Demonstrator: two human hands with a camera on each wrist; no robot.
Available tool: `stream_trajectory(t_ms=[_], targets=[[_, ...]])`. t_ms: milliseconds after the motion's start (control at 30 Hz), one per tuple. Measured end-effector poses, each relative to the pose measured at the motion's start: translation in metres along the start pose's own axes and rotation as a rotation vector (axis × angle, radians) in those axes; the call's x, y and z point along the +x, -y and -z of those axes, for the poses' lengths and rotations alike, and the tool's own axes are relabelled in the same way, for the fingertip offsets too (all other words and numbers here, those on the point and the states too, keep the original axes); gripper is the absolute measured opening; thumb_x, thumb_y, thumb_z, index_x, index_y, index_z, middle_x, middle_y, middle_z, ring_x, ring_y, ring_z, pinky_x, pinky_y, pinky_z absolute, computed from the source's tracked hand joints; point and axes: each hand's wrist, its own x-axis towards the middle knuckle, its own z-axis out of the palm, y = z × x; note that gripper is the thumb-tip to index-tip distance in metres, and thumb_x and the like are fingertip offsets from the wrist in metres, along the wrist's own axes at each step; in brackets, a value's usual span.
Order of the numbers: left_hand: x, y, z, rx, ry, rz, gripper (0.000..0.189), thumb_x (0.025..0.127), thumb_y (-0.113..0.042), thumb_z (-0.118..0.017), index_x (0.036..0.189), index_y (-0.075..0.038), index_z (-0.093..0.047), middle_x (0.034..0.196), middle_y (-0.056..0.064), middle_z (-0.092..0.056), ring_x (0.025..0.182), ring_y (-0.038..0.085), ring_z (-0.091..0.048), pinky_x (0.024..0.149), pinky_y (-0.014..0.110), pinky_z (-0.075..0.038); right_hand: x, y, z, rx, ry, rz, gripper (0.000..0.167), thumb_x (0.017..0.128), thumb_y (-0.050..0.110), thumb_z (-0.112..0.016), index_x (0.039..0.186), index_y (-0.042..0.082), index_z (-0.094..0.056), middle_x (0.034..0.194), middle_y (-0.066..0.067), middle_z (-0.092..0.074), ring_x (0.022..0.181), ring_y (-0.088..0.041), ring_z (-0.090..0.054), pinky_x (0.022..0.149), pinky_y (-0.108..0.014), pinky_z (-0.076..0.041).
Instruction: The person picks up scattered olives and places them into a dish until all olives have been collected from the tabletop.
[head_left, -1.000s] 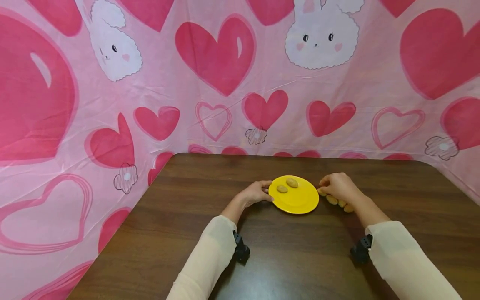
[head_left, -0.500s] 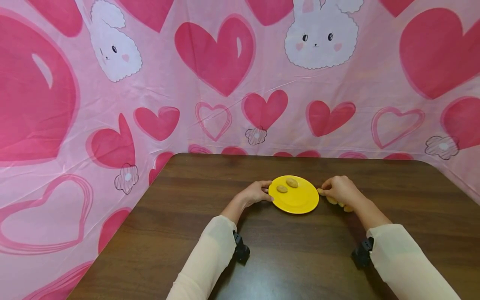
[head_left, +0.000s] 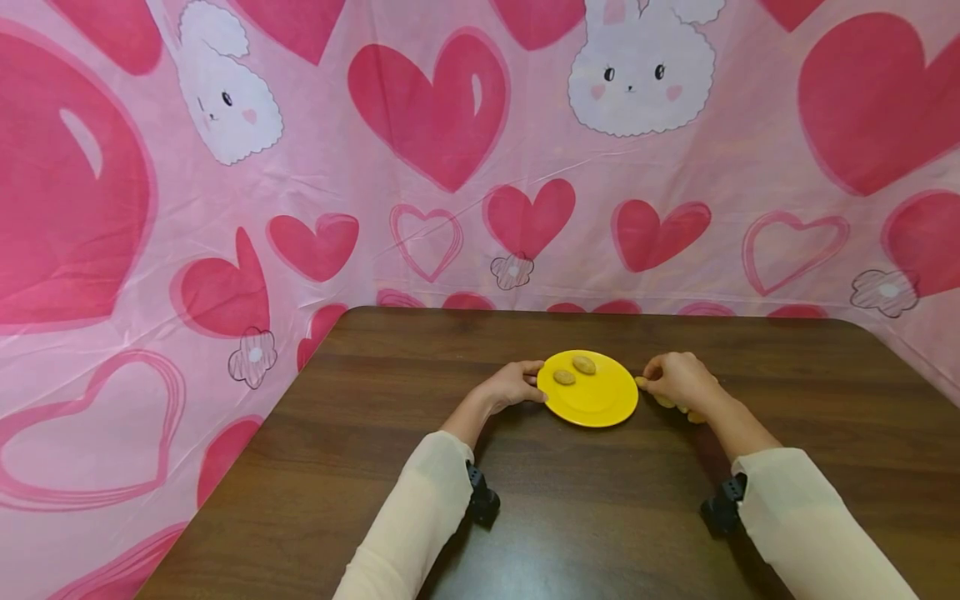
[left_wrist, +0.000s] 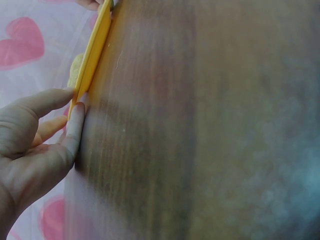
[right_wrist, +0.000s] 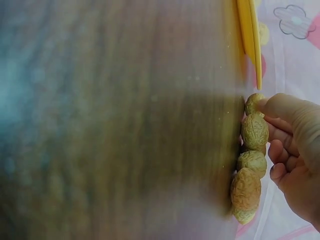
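Observation:
A round yellow plate [head_left: 596, 404] lies on the table, bearing two wrinkled tan oval nuts, walnut-like: one nut [head_left: 583, 365] farther back and another nut [head_left: 564, 377] to its left. My left hand [head_left: 510, 387] holds the plate's left edge, the thumb and fingers spread along the rim [left_wrist: 92, 52]. Just off the plate's right edge, my right hand [head_left: 681, 379] pinches the end nut [right_wrist: 253, 104] of a row. The other nuts [right_wrist: 247, 187] of that row stand close together on the table under the right hand, partly hidden by it from the head view.
The dark brown wooden table [head_left: 585, 517] spreads around both arms. Behind and left of it hangs a pink sheet [head_left: 330, 167] with hearts and rabbits. A black camera [head_left: 482, 497] sits on the left wrist, another black camera [head_left: 723, 504] on the right.
My right hand has shifted very slightly to the right and hides a bit more of the row of nuts. The plate, its two nuts and my left hand stay put.

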Motion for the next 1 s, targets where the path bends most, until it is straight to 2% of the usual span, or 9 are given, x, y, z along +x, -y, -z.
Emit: stream_trajectory(t_ms=[200,500,633,1000], targets=[[0.0029,0.0028,-0.0004,0.015,-0.011,0.009,0.064,0.080,0.008,-0.065,0.138,0.000,-0.040,0.120,0.013,-0.055,0.097,0.019,-0.054,0.086,0.029,-0.048,-0.0008,-0.0024,-0.0002,0.014,-0.008,0.011,0.024,0.085,0.026,-0.066,0.090,0.002,-0.066,0.076,-0.003,-0.061,0.064,-0.019,-0.050,0.054,-0.030,-0.046],[0.0048,0.0039,0.0000,0.013,-0.011,0.015,0.065,0.080,0.009,-0.065,0.138,0.000,-0.039,0.121,0.013,-0.055,0.099,0.020,-0.053,0.086,0.029,-0.048,0.0009,-0.0062,-0.0009,0.001,-0.063,0.053,0.022,0.084,0.021,-0.066,0.091,0.000,-0.065,0.073,-0.003,-0.062,0.062,-0.019,-0.051,0.060,-0.033,-0.048],[0.0061,0.0044,-0.0002,0.015,-0.014,0.017,0.064,0.080,0.008,-0.065,0.138,0.000,-0.039,0.120,0.013,-0.054,0.099,0.019,-0.053,0.087,0.029,-0.048,0.0023,-0.0070,-0.0009,0.013,-0.068,0.038,0.024,0.085,0.023,-0.066,0.093,0.000,-0.065,0.074,-0.004,-0.061,0.062,-0.020,-0.051,0.057,-0.032,-0.048],[0.0057,0.0039,-0.0003,-0.009,-0.014,0.029,0.063,0.080,0.008,-0.065,0.138,-0.001,-0.040,0.118,0.012,-0.055,0.096,0.019,-0.054,0.086,0.029,-0.048,0.0060,0.0003,-0.0012,0.025,-0.100,0.046,0.021,0.085,0.019,-0.067,0.092,-0.001,-0.065,0.078,-0.006,-0.062,0.068,-0.022,-0.052,0.071,-0.043,-0.049]])
